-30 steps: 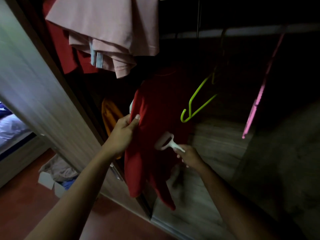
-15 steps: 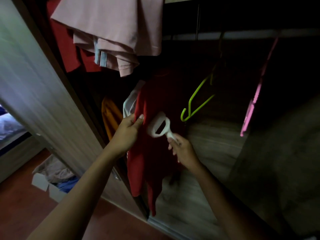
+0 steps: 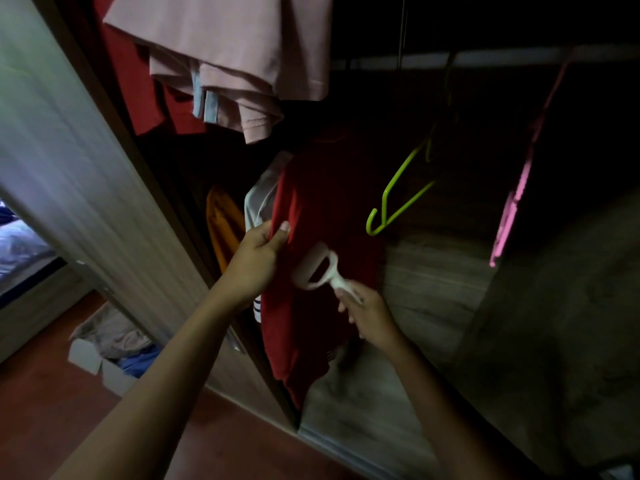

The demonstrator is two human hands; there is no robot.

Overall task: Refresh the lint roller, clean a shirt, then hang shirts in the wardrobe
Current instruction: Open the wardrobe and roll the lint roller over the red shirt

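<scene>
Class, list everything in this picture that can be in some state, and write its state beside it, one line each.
red shirt: hanging, left edge pinched, roller on its front
lint roller: held by the handle, head against the red shirt
left hand: pinching the shirt's edge
right hand: gripping the roller's handle
green hanger: bare, hanging
pink hanger: bare, hanging
wardrobe door: open
cardboard box: open, clothes inside

White lint roller (image 3: 306, 269) lies against the front of the red shirt (image 3: 325, 209), handle angled down-right; shirt hangs inside the open wardrobe (image 3: 433, 289).
</scene>
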